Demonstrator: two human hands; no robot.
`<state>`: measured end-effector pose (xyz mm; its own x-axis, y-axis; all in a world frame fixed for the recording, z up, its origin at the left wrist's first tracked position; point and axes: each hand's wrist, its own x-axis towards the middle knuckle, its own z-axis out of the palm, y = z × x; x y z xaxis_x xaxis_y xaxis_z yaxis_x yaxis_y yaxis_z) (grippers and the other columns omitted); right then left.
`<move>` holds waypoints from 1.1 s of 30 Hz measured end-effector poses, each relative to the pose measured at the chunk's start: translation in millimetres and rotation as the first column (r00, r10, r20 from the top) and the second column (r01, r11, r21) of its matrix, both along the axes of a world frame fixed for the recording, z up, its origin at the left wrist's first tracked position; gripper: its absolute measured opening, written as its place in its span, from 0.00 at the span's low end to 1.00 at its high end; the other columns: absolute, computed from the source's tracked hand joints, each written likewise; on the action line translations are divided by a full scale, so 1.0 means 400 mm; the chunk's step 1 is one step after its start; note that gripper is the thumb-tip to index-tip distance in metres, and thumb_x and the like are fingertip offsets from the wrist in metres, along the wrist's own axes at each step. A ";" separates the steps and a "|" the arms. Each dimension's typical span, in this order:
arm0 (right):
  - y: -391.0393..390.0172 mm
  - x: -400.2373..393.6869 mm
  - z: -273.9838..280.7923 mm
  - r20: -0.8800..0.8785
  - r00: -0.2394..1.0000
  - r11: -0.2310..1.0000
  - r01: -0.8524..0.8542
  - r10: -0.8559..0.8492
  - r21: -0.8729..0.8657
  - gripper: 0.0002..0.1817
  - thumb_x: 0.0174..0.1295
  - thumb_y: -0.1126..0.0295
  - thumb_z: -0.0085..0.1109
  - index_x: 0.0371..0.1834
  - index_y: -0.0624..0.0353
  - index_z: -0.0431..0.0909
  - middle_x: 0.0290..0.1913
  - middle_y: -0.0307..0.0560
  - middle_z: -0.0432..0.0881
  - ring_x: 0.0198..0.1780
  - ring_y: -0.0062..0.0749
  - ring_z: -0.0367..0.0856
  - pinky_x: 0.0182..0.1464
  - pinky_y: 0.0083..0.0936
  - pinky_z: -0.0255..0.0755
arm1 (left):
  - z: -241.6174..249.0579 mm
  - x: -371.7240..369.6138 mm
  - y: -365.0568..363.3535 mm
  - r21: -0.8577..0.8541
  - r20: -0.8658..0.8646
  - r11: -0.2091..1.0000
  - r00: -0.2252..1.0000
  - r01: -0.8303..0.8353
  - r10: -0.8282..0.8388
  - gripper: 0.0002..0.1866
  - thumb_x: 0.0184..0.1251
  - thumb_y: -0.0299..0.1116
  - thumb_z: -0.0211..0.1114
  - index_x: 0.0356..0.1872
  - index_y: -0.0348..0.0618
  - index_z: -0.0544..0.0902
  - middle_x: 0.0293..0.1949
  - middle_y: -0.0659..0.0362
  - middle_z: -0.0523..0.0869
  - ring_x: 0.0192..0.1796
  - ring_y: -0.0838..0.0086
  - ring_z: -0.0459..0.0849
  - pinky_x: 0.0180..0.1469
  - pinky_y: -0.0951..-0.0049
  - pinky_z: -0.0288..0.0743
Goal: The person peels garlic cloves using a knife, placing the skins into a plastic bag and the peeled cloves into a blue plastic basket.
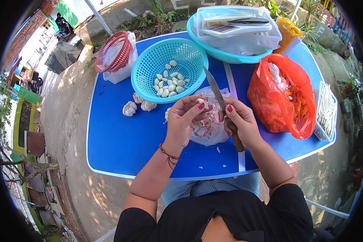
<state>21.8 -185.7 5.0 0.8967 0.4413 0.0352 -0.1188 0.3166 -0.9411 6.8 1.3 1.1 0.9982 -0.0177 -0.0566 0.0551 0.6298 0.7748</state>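
Between the thumb and fingers of my left hand (183, 119) is a garlic clove (203, 102) with papery skin on it. My right hand (243, 123) grips a knife (215, 86) by its wooden handle, the blade pointing up and away from me, close beside the clove. Under both hands lies a clear plastic bag (213, 135) with garlic peelings in it. Just beyond my left hand, a turquoise colander (145, 60) holds several peeled white cloves (171, 84). Whole garlic bulbs (129, 109) sit on the table left of my left hand.
The blue table (121, 149) carries a red basket (116, 50) at the far left and a turquoise basin (230, 57) with plastic containers at the back. An orange-red plastic bag (266, 109) and a box of cotton swabs (326, 111) stand on the right.
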 end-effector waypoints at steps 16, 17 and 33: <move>0.005 -0.018 0.017 0.114 0.991 0.992 -0.064 0.076 -0.107 0.19 0.72 0.62 0.47 0.61 0.59 0.68 0.31 0.40 0.75 0.19 0.12 0.65 0.22 0.11 0.59 | -0.017 0.006 -0.001 0.017 0.015 1.000 1.000 -0.025 0.024 0.13 0.65 0.22 0.63 0.50 0.34 0.78 0.45 0.52 0.84 0.46 0.69 0.86 0.46 0.81 0.84; 0.004 -0.018 0.018 0.128 0.987 0.990 -0.080 0.094 -0.115 0.19 0.72 0.62 0.48 0.61 0.58 0.68 0.31 0.40 0.75 0.19 0.12 0.65 0.22 0.11 0.60 | -0.019 0.006 -0.001 0.016 0.019 1.000 1.000 -0.026 0.025 0.13 0.65 0.22 0.62 0.51 0.34 0.78 0.45 0.52 0.84 0.46 0.69 0.86 0.46 0.81 0.84; 0.003 -0.017 0.016 0.127 0.988 0.981 -0.067 0.091 -0.183 0.19 0.72 0.63 0.50 0.62 0.55 0.72 0.30 0.34 0.74 0.20 0.10 0.64 0.22 0.12 0.59 | -0.009 0.005 -0.002 -0.010 -0.026 1.000 1.000 -0.005 0.004 0.12 0.64 0.25 0.65 0.47 0.35 0.80 0.42 0.55 0.86 0.43 0.74 0.86 0.46 0.78 0.83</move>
